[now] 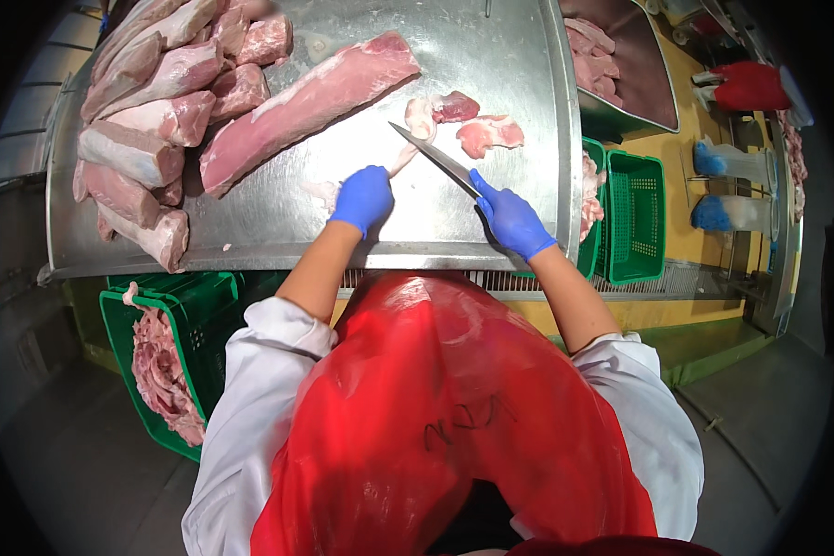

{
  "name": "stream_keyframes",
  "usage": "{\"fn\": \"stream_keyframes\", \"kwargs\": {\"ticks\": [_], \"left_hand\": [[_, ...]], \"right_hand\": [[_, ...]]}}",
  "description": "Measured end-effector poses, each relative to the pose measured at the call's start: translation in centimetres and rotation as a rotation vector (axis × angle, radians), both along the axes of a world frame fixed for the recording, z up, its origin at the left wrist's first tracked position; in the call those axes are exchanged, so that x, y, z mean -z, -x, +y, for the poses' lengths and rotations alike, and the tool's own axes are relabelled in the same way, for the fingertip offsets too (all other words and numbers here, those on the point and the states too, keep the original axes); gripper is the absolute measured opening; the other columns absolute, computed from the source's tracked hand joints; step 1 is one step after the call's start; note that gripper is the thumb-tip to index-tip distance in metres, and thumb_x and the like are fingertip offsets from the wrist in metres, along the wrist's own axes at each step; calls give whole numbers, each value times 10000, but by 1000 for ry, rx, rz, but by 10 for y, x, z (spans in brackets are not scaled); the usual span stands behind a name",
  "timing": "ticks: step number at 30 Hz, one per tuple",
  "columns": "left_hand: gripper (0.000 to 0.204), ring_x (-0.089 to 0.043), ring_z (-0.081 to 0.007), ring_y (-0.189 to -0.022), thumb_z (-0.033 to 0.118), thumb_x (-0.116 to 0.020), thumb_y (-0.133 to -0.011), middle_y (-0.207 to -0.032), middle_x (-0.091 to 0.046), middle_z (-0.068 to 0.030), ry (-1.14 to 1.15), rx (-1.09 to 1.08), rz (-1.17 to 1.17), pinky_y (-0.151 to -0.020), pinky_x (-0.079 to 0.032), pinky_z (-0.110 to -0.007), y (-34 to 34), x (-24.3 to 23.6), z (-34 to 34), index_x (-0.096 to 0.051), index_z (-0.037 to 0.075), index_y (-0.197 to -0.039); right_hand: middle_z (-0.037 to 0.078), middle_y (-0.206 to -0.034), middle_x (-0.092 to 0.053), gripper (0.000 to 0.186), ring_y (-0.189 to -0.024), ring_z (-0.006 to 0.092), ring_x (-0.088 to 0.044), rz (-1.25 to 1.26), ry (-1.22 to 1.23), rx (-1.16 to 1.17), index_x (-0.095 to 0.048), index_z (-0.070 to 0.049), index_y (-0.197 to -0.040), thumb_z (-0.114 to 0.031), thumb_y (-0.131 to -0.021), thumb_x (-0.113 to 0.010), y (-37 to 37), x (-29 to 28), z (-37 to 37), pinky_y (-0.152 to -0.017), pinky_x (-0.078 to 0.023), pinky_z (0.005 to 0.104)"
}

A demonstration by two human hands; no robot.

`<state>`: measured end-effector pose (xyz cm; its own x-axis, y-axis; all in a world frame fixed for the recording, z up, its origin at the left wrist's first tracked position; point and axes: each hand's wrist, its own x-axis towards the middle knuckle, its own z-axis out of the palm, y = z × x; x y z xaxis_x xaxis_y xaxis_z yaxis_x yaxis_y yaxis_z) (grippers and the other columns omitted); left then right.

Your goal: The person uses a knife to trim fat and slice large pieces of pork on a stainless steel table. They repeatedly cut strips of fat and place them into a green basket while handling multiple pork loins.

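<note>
My left hand, in a blue glove, is closed on a pale strip of meat on the steel table. My right hand, also gloved, grips a long knife whose tip points up-left, over the strip. Just beyond the blade lie a small darker trimming and a pink piece. A long loin lies diagonally above my left hand, and a thin pale scrap lies just left of that hand.
Loins are piled at left. A steel tub of meat stands at upper right, above green crates. Another green crate with trimmings sits at lower left. A person in a red apron is at far right.
</note>
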<state>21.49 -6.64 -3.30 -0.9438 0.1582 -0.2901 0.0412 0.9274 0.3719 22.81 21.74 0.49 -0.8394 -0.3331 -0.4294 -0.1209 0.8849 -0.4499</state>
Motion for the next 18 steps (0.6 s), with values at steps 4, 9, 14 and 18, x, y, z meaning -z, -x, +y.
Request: {"fn": "stream_keyframes", "kwargs": {"ticks": [4, 9, 14, 18], "left_hand": [[146, -686, -430, -874, 113, -566, -864, -923, -689, -265, -234, 287, -109, -816, -544, -507, -31, -11, 42, -661, 25, -933], [145, -655, -440, -808, 141, -593, -879, -875, -678, -236, -501, 314, -23, -792, -542, -495, -56, -48, 40, -668, 36, -947], [155, -605, -253, -700, 30, -494, -885, -747, -585, -154, -678, 9, -13, -677, -487, -348, -11, -164, 22, -646, 11, -912], [185, -514, -97, -785, -6, -479, -917, -834, -559, -24, -709, 343, 241, -716, -454, -273, 39, -257, 65, -618, 5, -1038]], "right_hand": [[249, -1150, -669, 544, -982, 438, -666, 117, 97, -60, -363, -259, -1573, -320, -1044, -477, 15, 18, -34, -901, -521, 532], [283, -1176, -649, 498, -1058, 450, -650, 88, 116, -82, -398, -198, -1540, -341, -1066, -448, 67, 31, -70, -910, -523, 520], [277, -1125, -672, 499, -1028, 455, -655, -13, 207, -33, -414, -194, -1546, -348, -1071, -427, 29, 8, -10, -930, -507, 513], [276, -1101, -685, 514, -1012, 475, -646, 58, 456, 28, -414, -178, -1551, -364, -1073, -405, -27, -5, 49, -932, -491, 517]]}}
